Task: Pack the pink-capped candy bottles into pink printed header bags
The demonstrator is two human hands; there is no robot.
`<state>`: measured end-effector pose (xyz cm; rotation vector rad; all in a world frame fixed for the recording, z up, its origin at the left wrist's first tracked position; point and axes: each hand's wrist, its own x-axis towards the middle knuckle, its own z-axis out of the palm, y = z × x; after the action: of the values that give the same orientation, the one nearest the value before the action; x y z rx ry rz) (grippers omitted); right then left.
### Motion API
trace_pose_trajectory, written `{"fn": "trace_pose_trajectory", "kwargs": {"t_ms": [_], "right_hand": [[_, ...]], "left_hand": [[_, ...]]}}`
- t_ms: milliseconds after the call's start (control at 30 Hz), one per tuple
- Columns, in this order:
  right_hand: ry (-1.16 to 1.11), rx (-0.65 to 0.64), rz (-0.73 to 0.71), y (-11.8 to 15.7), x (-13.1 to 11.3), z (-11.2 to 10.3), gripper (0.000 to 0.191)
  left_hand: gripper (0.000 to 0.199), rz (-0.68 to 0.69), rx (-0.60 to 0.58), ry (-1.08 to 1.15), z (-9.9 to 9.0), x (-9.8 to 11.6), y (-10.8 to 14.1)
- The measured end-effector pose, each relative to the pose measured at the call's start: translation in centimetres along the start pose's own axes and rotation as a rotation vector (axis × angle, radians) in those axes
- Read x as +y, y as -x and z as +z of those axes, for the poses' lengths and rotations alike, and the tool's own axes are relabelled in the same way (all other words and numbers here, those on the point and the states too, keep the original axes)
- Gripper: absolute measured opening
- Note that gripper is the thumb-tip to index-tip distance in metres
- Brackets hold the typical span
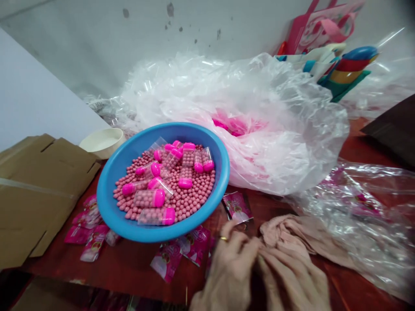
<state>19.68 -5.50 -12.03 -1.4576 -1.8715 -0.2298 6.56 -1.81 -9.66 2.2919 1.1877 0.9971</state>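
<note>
My left hand (228, 263), with a ring on one finger, is near the table's front edge, its fingers curled and blurred. My right hand (290, 276) lies against it, fingertips meeting those of the left. Whatever they may hold is hidden between them. A crumpled pinkish cloth (292, 233) lies just behind my right hand. To the left stands a blue basin (105, 203) of pink beads (194, 194), with several clear tubes with bright pink caps (149, 198) lying on top. Small pink packets (167, 261) lie in front of the basin, and another packet (237, 207) is behind my left hand.
Folded cardboard (42, 185) stands at the left, near a white bowl (103, 142). A large clear plastic bag (275, 142) with pink contents spreads behind the basin. More plastic wrap (372, 216) covers the right side. A pink bag (317, 30) stands at the back right.
</note>
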Motion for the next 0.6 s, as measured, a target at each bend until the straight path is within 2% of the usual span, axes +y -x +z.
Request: {"fn": "trace_pose_trajectory", "kwargs": {"t_ms": [100, 200, 300, 400, 500, 600], "right_hand": [[-0.04, -0.085, -0.021, -0.1, -1.3, 2.4, 0.018], [0.012, -0.134, -0.023, 0.3, -1.9, 4.5, 0.021], [0.015, -0.112, 0.005, 0.4, -1.9, 5.1, 0.019], [-0.048, -0.083, 0.032, 0.0, -1.8, 4.8, 0.017], [-0.108, -0.07, 0.044, -0.3, -2.0, 4.4, 0.018], [-0.122, -0.059, 0.071, -0.5, -2.3, 4.5, 0.019]], "left_hand": [[0.034, -0.21, 0.204, -0.087, -2.9, -2.1, 2.7], [0.027, -0.344, 0.318, -0.101, -3.8, -3.1, 4.9], [0.025, -0.368, 0.33, -0.065, -3.2, -3.1, 5.4], [0.023, -0.349, 0.318, -0.064, -2.4, -2.8, 4.9], [0.021, -0.343, 0.293, -0.154, -2.4, -2.8, 4.5], [0.026, -0.298, 0.241, -0.284, -3.0, -3.3, 4.5]]}}
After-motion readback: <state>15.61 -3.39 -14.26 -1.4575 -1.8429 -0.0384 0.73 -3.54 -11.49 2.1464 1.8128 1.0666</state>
